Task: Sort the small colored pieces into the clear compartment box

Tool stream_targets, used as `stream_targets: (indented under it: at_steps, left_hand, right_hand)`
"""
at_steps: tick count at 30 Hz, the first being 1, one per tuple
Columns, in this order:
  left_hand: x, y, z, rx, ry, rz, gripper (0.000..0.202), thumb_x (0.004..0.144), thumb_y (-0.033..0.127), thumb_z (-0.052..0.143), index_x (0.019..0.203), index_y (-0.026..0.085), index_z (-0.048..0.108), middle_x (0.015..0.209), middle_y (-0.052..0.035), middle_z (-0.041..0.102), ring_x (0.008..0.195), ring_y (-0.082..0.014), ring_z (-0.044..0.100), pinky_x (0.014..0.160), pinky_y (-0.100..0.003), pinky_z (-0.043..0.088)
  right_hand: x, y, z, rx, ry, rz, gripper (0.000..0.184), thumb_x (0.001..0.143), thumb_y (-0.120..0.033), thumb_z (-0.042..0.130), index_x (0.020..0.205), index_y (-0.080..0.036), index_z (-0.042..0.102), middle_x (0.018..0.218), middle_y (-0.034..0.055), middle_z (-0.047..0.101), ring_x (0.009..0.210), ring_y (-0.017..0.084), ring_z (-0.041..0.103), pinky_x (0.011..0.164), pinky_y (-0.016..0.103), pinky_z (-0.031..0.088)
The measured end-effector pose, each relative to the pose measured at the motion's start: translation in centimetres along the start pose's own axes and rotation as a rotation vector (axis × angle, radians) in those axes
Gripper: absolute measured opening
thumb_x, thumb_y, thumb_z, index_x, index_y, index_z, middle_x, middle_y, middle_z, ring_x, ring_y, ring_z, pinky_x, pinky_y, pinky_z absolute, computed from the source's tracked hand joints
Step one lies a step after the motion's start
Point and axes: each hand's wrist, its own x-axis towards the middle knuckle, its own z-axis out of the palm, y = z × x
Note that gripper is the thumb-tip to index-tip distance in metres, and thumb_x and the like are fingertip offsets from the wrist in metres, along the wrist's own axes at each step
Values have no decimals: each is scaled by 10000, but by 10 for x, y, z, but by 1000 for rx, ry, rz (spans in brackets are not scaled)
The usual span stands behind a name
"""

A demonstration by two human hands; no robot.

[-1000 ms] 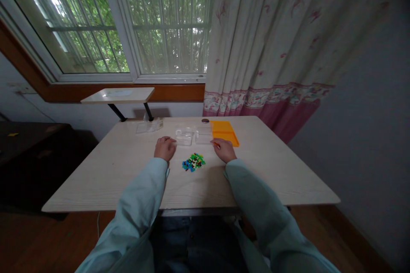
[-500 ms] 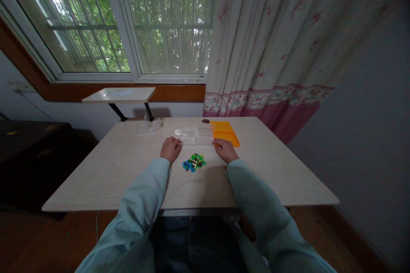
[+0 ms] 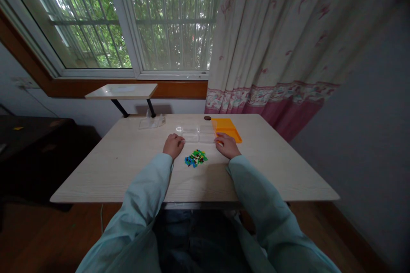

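Table [image 3: 128,166]: pale wood, wide. Clear tray [image 3: 198,134] lies flat near mid-table, with the orange tray [image 3: 229,127] just beside its 3 o'clock end.

My left hand [image 3: 173,145] is curled at the clear tray's 9 o'clock end and my right hand [image 3: 227,145] at its 3 o'clock end. Fingers are bent onto the rim; whether they clamp it or only rest there I cannot tell.

Brick pile [image 3: 196,158] sits at the tray's 6 o'clock, between my wrists.

Judgement: equal pressure at both ends, tray level, knuckles clear of the loose bricks.
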Motion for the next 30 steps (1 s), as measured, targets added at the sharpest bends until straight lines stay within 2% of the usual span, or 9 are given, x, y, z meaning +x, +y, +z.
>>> stream_targets:
  at_steps: [3, 6, 8, 12, 14, 17, 21, 26, 30]
  left_hand:
    - [-1, 2, -1, -12, -29, -11, 266, 848, 262, 525, 1044, 206, 697, 933, -91, 603, 964, -233, 532, 935, -382, 427]
    - [-1, 0, -10, -16, -38, -39, 381, 768, 144, 525, 1130, 194, 631, 968, -85, 605, 977, -235, 529, 944, -382, 421]
    - [-1, -8, -22, 34, 61, -152, 393, 748, 115, 511, 1126, 172, 603, 1023, -104, 593, 1017, -248, 515, 946, -385, 414]
    - [-7, -38, -50, 270, 390, -529, 378, 822, 203, 484, 1186, 125, 552, 1206, -168, 521, 1197, -308, 418, 1037, -454, 327]
    - [-9, -56, -59, 360, 441, -631, 457, 844, 229, 464, 1283, 106, 486, 1333, -181, 456, 1284, -320, 356, 1078, -475, 280]
    - [-7, -77, -63, 429, 378, -670, 516, 851, 230, 443, 1347, 89, 431, 1449, -202, 364, 1363, -325, 282, 1116, -505, 221]
    - [3, -90, -58, 458, 269, -663, 584, 841, 229, 475, 1406, 113, 379, 1530, -208, 260, 1416, -346, 206, 1124, -554, 172]
    - [6, -93, -57, 436, 237, -683, 494, 845, 216, 514, 1306, 46, 467, 1524, -275, 225, 1414, -414, 159, 1080, -643, 129]
    - [1, -88, -62, 531, 227, -617, 395, 821, 210, 539, 1170, 26, 547, 1519, -263, 247, 1427, -393, 117, 1102, -630, 79]
  right_hand:
    - [0, 1, 1, -12, -2, 31, 250, 795, -243, 554, 988, -247, 713, 1335, 48, 559, 1261, 236, 472, 1084, 435, 301]
    - [0, 1, 1, -19, 2, 37, 272, 791, -236, 545, 1003, -249, 716, 1326, 48, 563, 1255, 237, 470, 1091, 434, 292]
    - [0, 1, 1, -21, -5, 28, 321, 775, -206, 542, 1041, -260, 712, 1321, 41, 566, 1251, 230, 474, 1094, 421, 288]
    - [0, 0, 0, -13, -14, 18, 405, 754, -166, 534, 1104, -285, 697, 1312, 26, 574, 1234, 214, 488, 1095, 405, 283]
    - [-1, -1, -1, -23, -30, 27, 407, 754, -167, 532, 1106, -285, 699, 1309, 27, 577, 1227, 219, 493, 1090, 409, 286]
    - [-1, -2, -2, -37, -46, 35, 409, 757, -174, 530, 1112, -287, 700, 1313, 31, 575, 1220, 228, 498, 1078, 415, 298]
    - [-1, -2, -3, -29, -45, 31, 402, 756, -176, 532, 1100, -292, 704, 1301, 29, 584, 1220, 225, 506, 1071, 411, 305]
    - [-1, -3, -2, -21, -41, 29, 396, 762, -172, 528, 1095, -292, 705, 1285, 28, 596, 1221, 212, 512, 1072, 398, 309]
    - [0, -3, -2, -26, -53, 34, 400, 764, -169, 530, 1105, -289, 700, 1295, 30, 588, 1234, 219, 502, 1073, 405, 310]
